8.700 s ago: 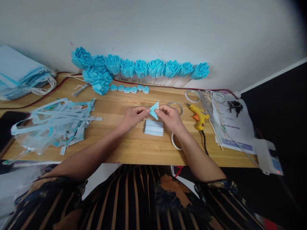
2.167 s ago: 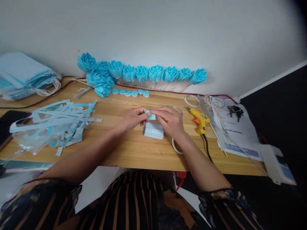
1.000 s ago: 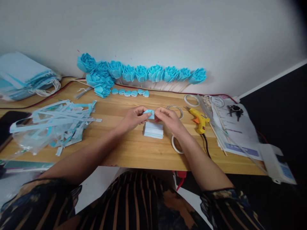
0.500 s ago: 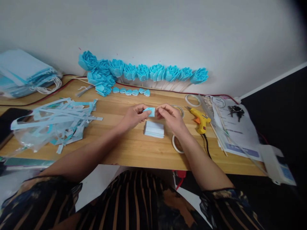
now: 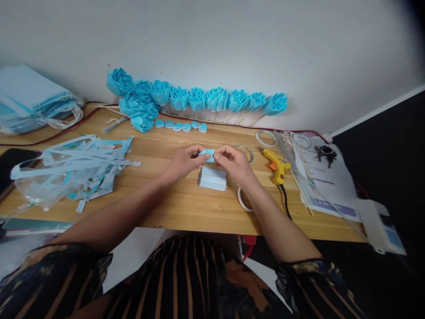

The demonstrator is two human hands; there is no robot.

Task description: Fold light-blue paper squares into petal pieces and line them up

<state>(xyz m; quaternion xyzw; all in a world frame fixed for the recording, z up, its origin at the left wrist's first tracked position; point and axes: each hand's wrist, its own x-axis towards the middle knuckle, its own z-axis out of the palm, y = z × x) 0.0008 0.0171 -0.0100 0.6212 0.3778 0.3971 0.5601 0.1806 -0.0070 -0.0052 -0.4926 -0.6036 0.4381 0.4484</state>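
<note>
Between my two hands is a small folded piece of blue material [image 5: 209, 153], partly covered by my fingers. My left hand [image 5: 190, 162] pinches its left side, thumb across the front. At its right edge, my right hand [image 5: 234, 161] has thumb and fingertips closed on the corner. Just below lies a stack of white and pale blue cut pieces [image 5: 213, 178] on the wooden table [image 5: 186, 204]. A row of small folded blue petals [image 5: 181, 126] rests farther back, beyond my hands.
Blue flowers on sticks [image 5: 217, 98] lean along the wall. Cut strips [image 5: 96, 155] pile at left, near packed blue sheets [image 5: 36, 99]. To the right are tape rolls [image 5: 266, 138], a yellow glue gun [image 5: 278, 166] with its cord, keys [image 5: 326, 154] and papers [image 5: 335, 190].
My right hand has come left and its fingertips now close on the right edge of the folded blue piece. My left hand keeps its pinch. The view has shifted slightly.
</note>
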